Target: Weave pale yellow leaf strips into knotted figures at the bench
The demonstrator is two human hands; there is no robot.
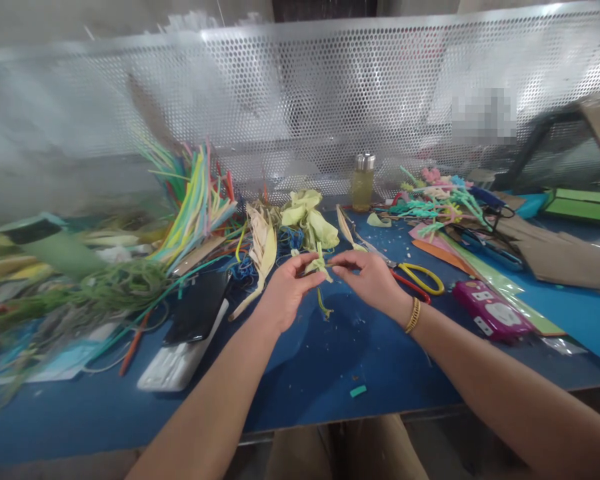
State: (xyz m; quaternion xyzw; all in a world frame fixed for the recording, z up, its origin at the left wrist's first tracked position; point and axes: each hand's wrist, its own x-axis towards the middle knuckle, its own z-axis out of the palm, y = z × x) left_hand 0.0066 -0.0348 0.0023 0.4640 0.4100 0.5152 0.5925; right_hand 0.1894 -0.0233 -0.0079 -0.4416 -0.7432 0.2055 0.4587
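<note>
My left hand (291,283) is closed, thumb and fingers pinching a small pale green crumpled leafy piece (318,265) above the blue table. My right hand (367,275) is close beside it, its fingertips pinched together on something too small to make out. Below the hands a thin green strip (324,307) shows. Behind them lies a larger pale green crumpled bunch (307,217). A dried corn husk (263,250) rests left of it. Scissors (423,279) with yellow and red handles lie beyond my right hand.
A dark phone (199,308) sits on a white box (167,367) at left. Farther left are coloured strips (193,207) and green fibres (125,283). A bottle (363,183) stands by the perforated metal panel (330,80). A magenta case (491,310) and cardboard (565,253) lie at right.
</note>
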